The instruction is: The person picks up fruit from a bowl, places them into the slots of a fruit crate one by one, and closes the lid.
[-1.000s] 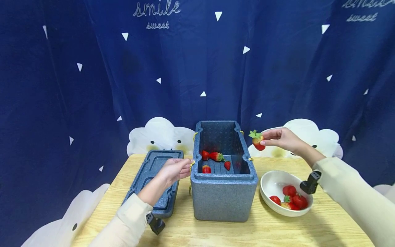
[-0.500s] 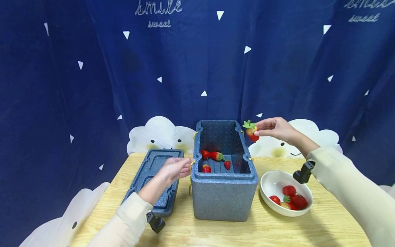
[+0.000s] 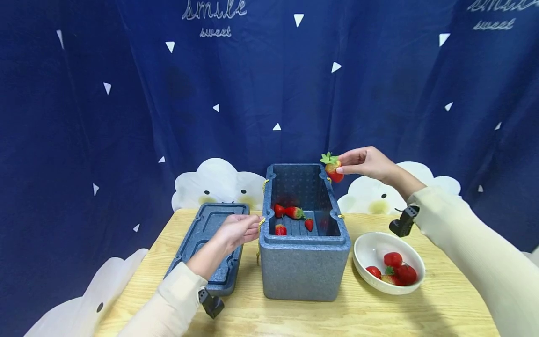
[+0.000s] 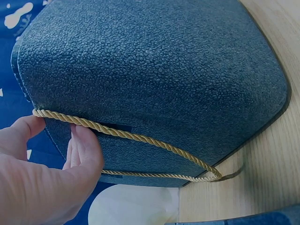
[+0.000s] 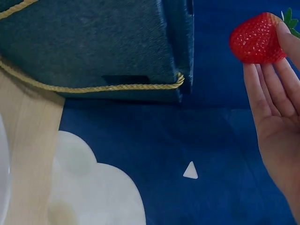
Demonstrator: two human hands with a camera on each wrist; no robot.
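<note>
In the head view my right hand point(image 3: 367, 164) pinches a red strawberry point(image 3: 335, 172) with a green leafy cap, held in the air by the far right rim of the blue-grey foam box point(image 3: 306, 271). The right wrist view shows the strawberry point(image 5: 258, 40) between thumb and fingertips. Several strawberries point(image 3: 294, 212) lie on the box floor. My left hand point(image 3: 237, 231) rests against the box's left side. In the left wrist view its thumb touches the yellow rope point(image 4: 140, 137) near the rim, and its fingertips lie at the wall by the rope, not visibly curled round it.
A white bowl point(image 3: 372, 248) with several strawberries point(image 3: 406, 274) stands right of the box. The box's lid point(image 3: 206, 224) lies to the left, partly behind my left forearm. All stand on a wooden table point(image 3: 252, 323) before a blue curtain point(image 3: 252, 84).
My right hand has moved left and upward with the strawberry, from beside the box to its far right rim. The left hand has stayed at the box.
</note>
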